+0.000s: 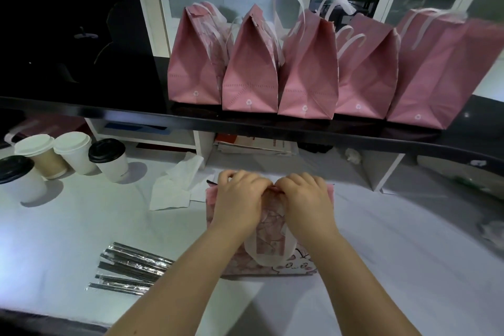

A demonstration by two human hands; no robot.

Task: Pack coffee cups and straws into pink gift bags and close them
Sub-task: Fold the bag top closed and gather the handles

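head view: pink patterned gift bag [268,215] stands on the white table [381,254], near centre, straight in front of the person. its mouth edge runs left-right, at the far side of the hands. left hand [240,199] and right hand [305,199] both sit on that edge, side by side, knuckles almost touching at the middle. fingers of both curl over the top toward the far side and pinch the edge together. fingertips are hidden behind the bag, so can't tell how tight. white handle [268,256] hangs down the near face between the wrists. a dark thin tip [210,182] pokes out at the bag's left top corner, maybe a straw, can't tell.

looks like the closing step. any fold or press has to travel along that left-right edge, and each hand already holds its own half, neither nearer than the other.

5 pink bags [305,73] stand in a row on the black shelf [109,114], far. 4 lidded cups [109,161] stand far left on the table, 2 with black lids, 2 with white. wrapped straws [131,273] lie near left, long axes roughly left-right, on the left hand's side. a crumpled tissue [177,185] lies just left of the bag.
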